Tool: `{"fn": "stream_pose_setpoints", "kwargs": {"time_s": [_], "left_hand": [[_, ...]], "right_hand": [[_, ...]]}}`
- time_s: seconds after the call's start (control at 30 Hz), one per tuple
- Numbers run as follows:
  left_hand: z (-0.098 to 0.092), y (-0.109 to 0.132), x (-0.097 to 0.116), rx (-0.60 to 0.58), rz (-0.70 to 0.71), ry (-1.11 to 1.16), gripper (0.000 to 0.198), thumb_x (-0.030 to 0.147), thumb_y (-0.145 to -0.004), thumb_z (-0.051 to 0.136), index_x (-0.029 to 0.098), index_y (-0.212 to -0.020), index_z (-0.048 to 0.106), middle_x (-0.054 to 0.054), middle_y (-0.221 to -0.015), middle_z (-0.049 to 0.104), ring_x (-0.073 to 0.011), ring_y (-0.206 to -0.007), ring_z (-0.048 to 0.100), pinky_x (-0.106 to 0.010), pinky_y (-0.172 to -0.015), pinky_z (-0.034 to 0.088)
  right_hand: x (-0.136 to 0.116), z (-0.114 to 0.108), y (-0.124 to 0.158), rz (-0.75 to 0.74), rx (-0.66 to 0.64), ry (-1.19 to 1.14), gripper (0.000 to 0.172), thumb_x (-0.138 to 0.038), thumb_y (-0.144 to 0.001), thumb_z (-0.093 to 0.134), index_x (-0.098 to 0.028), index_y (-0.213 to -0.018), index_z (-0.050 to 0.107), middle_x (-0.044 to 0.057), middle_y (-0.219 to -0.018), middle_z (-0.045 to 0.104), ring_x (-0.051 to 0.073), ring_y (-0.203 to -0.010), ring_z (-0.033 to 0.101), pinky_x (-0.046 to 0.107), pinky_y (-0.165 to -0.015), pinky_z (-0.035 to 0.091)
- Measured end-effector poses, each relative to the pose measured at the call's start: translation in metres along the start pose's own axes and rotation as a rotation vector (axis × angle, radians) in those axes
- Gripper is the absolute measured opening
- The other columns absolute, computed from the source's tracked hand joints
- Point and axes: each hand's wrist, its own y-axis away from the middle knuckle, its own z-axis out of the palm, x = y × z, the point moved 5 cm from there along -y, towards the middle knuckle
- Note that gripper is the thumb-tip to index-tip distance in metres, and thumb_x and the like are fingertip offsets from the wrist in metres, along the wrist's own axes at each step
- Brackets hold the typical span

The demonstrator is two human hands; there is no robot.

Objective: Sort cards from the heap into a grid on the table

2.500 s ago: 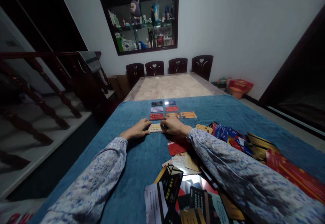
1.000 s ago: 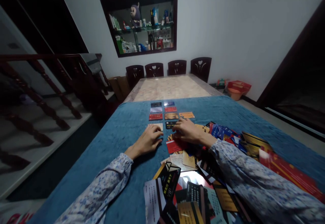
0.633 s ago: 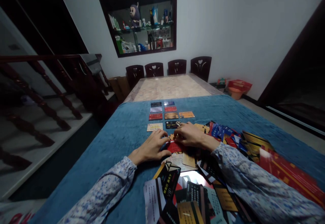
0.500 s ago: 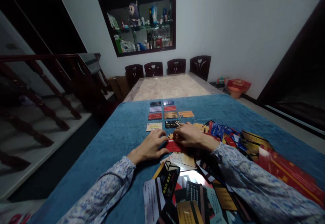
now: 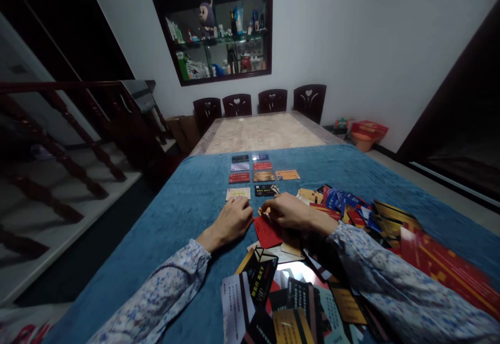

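My left hand (image 5: 230, 221) and my right hand (image 5: 288, 211) meet over a red card (image 5: 267, 232) on the blue cloth (image 5: 187, 214). The card is tilted, its far edge raised under both sets of curled fingertips. A small yellow card (image 5: 264, 210) shows between the hands. Just beyond them lie a cream card (image 5: 238, 193) and a black card (image 5: 266, 190), the nearest row of a neat grid of cards (image 5: 258, 169). Both arms wear flowered sleeves.
A loose heap of several cards (image 5: 351, 214) spreads right of my right arm, with more cards (image 5: 273, 297) near the front edge. Past the cloth the bare marble tabletop (image 5: 261, 133) runs to dark chairs (image 5: 260, 102). A wooden stair rail (image 5: 78, 125) stands left.
Both hands have pulled back from the cream card, now left in the grid with a black card laid beside it. They closed on the red card and tipped its far edge up.
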Motion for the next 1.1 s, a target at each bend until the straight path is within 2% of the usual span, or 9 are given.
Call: {"fn": "stream_pose_setpoints", "kwargs": {"time_s": [0.17,0.23,0.33,0.5,0.67,0.77,0.83,0.97,1.1], "left_hand": [[-0.006,-0.002,0.004,-0.002,-0.055,0.003,0.018,0.021,-0.094,0.051,0.016,-0.080,0.063,-0.009,-0.087,0.060,-0.0223,-0.087,0.055,-0.036,-0.079,0.046],[-0.011,-0.002,0.005,0.016,-0.073,0.044,0.019,0.021,-0.093,0.052,0.016,-0.079,0.063,-0.009,-0.084,0.060,-0.0218,-0.084,0.056,-0.036,-0.078,0.046],[-0.016,-0.001,0.003,0.053,-0.121,0.082,0.018,0.020,-0.091,0.053,0.016,-0.077,0.064,-0.008,-0.081,0.062,-0.0211,-0.082,0.058,-0.035,-0.078,0.046],[-0.016,-0.001,-0.009,0.108,-0.241,0.164,0.020,0.018,-0.090,0.053,0.017,-0.073,0.063,-0.007,-0.078,0.063,-0.0189,-0.078,0.059,-0.032,-0.076,0.046],[-0.014,-0.001,-0.016,0.105,-0.283,0.196,0.021,0.017,-0.089,0.053,0.016,-0.070,0.063,-0.006,-0.076,0.064,-0.0180,-0.075,0.060,-0.030,-0.074,0.046],[-0.018,0.000,-0.013,0.059,-0.284,0.229,0.021,0.017,-0.088,0.052,0.016,-0.074,0.067,-0.008,-0.079,0.067,-0.0184,-0.077,0.062,-0.029,-0.075,0.047],[-0.021,0.000,-0.008,-0.015,-0.288,0.258,0.020,0.019,-0.087,0.053,0.016,-0.078,0.069,-0.008,-0.081,0.069,-0.0188,-0.078,0.063,-0.029,-0.074,0.047],[-0.026,0.002,0.004,-0.211,-0.325,0.266,0.023,0.035,-0.086,0.057,0.018,-0.079,0.070,-0.006,-0.075,0.070,-0.0197,-0.071,0.063,-0.028,-0.065,0.044],[-0.028,0.002,0.010,-0.272,-0.346,0.229,0.031,0.048,-0.082,0.061,0.019,-0.079,0.068,-0.005,-0.075,0.069,-0.0211,-0.070,0.064,-0.027,-0.061,0.043]], "right_hand": [[0.001,0.004,0.000,-0.183,0.055,0.013,0.046,-0.008,-0.074,0.061,-0.022,-0.116,0.070,0.009,-0.116,0.069,0.026,-0.107,0.057,0.033,-0.082,0.043],[-0.001,0.008,0.000,-0.277,0.051,-0.003,0.050,-0.007,-0.076,0.059,-0.024,-0.122,0.069,0.009,-0.124,0.067,0.026,-0.108,0.053,0.036,-0.084,0.043],[-0.002,0.013,0.001,-0.340,0.036,-0.018,0.053,-0.006,-0.081,0.055,-0.029,-0.127,0.067,0.007,-0.133,0.064,0.027,-0.112,0.050,0.040,-0.087,0.042],[-0.006,0.018,0.002,-0.393,-0.002,0.010,0.045,-0.012,-0.086,0.055,-0.033,-0.124,0.069,0.004,-0.136,0.064,0.029,-0.125,0.045,0.042,-0.091,0.039],[-0.005,0.020,0.000,-0.398,0.014,0.044,0.042,-0.015,-0.085,0.058,-0.031,-0.121,0.071,0.003,-0.133,0.066,0.031,-0.128,0.043,0.046,-0.096,0.035],[-0.006,0.019,0.000,-0.404,0.060,0.070,0.036,-0.019,-0.086,0.059,-0.031,-0.118,0.072,0.004,-0.129,0.068,0.031,-0.126,0.043,0.047,-0.097,0.033],[-0.007,0.018,0.000,-0.413,0.096,0.085,0.029,-0.024,-0.089,0.059,-0.030,-0.115,0.073,0.004,-0.126,0.070,0.031,-0.124,0.043,0.048,-0.098,0.031],[-0.011,0.016,0.001,-0.402,0.160,0.093,0.023,-0.031,-0.092,0.058,-0.027,-0.110,0.073,0.005,-0.123,0.070,0.031,-0.122,0.043,0.046,-0.097,0.031],[-0.014,0.014,0.001,-0.377,0.189,0.098,0.023,-0.029,-0.092,0.058,-0.023,-0.109,0.073,0.009,-0.121,0.069,0.030,-0.118,0.045,0.045,-0.094,0.035]]}}
